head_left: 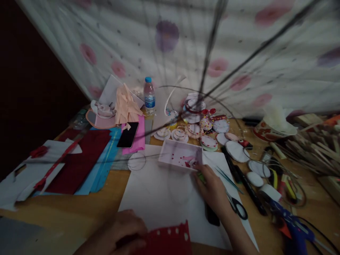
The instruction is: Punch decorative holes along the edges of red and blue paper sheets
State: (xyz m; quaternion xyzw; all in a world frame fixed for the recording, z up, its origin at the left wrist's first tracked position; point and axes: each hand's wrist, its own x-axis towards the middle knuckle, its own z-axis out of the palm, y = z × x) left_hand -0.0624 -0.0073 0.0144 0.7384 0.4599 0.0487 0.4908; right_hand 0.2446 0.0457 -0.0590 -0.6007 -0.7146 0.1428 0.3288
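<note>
At the bottom of the view, my left hand is closed on a red sheet, paper or felt, with a row of small holes along its edge. My right hand curls around a green object, mostly hidden by the fingers, at the near right corner of a shallow white box. Small red bits lie inside that box. Under the right wrist a black object shows in part. White paper lies beneath the box. Scissors and tweezers are right of that hand.
Small decorated discs crowd the back middle, near a water bottle. Left are a phone and red and blue sheets. Pens, a blue glue gun, a tissue-filled tub and wooden sticks occupy the right.
</note>
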